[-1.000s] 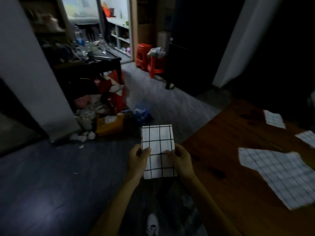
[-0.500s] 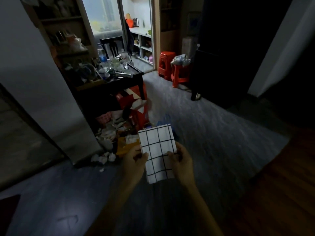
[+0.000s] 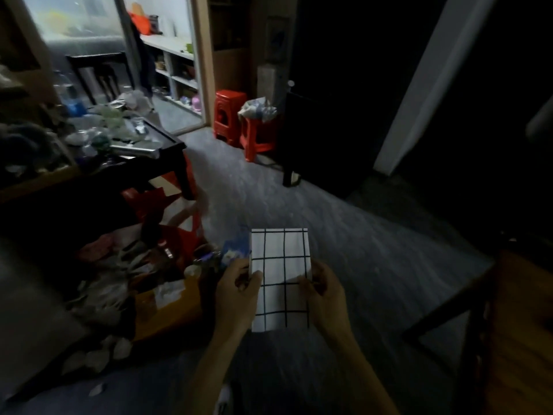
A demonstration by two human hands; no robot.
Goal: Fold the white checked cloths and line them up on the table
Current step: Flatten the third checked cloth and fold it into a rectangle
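Item, nearest: my left hand (image 3: 238,298) and right hand (image 3: 324,298) hold one folded white checked cloth (image 3: 279,277) between them in mid-air, low in the view and above the floor, not over the table. Each hand has its thumb curled onto the front face and its fingers behind, pinching a side edge; the lower half sits between the palms, the upper half stands free. The cloth is a narrow upright rectangle, white with a thin black grid, flat, its top edge straight and its corners square. Item, right edge: a corner of the wooden table (image 3: 520,330), its near rim running down the frame, well apart from the cloth. Item, left: a heap of litter and an orange box (image 3: 167,307) on the floor, just beside my left wrist. Item, middle: open grey floor (image 3: 344,235) stretching ahead between litter and table. Item, further: a cluttered dark low table (image 3: 143,151) at left, two red stools (image 3: 239,124) beyond, a dark cabinet to their right, a lit doorway at the back.
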